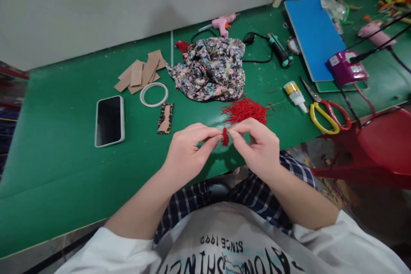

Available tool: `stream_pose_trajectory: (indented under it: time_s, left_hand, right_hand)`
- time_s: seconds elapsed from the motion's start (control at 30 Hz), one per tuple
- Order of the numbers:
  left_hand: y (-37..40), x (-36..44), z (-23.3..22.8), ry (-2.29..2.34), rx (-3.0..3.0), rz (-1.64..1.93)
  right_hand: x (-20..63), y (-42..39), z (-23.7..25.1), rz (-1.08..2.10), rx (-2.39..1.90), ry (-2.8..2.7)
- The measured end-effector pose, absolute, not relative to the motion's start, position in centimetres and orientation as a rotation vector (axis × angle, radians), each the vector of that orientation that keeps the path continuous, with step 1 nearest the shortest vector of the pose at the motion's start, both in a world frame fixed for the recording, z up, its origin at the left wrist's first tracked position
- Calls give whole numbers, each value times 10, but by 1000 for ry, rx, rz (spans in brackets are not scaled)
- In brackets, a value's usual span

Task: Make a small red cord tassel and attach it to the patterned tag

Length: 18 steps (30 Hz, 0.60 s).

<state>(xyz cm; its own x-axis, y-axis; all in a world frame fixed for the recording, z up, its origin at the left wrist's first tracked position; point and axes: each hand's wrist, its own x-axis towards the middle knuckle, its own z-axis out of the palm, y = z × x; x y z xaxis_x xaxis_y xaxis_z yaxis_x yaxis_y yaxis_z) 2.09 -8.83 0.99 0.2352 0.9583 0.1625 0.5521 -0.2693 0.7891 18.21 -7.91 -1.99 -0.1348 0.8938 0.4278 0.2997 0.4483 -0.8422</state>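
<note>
A small red tassel (225, 138) hangs between my two hands, just above the front edge of the green table (80, 192). Thumb and forefinger of my left hand (192, 145) pinch at its left side. On its right, my right hand (258, 143) is closed in a pinch at the tassel's upper part; any fine thread between the fingertips is too small to make out. Right behind my hands lies a heap of red threads (246, 110). Beyond it is a crumpled floral cloth (213, 68). A small cloth-edged cardboard strip (165, 118) rests to the left.
Leftward lie a phone (110, 121), a white ring (154, 95) and cardboard pieces (141, 70). Scissors (327, 113), a glue bottle (295, 95), a cutter knife (280, 50) and a blue board (316, 36) are on the right. A pink glue gun (222, 24) sits near the wall, and cables cross the right side.
</note>
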Motion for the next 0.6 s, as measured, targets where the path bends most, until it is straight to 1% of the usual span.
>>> stream_pose_trajectory:
  time_s: [0.13,0.3,0.47,0.6]
  left_hand:
    - [-88,20,9,1375,1943,873]
    - [-89,18,5,1389,2046,948]
    - [-90,17,0,1401,2304,1042]
    - [-90,17,-2,1386,2341,1016]
  right_hand:
    - [182,-78,-23,815,-1019,-1632]
    - [182,-77,-28,861,-1014,-1610]
    - [181,-76,-30,885,-1033,-1581]
    - [180,-76,-29,933,-1030,-1574]
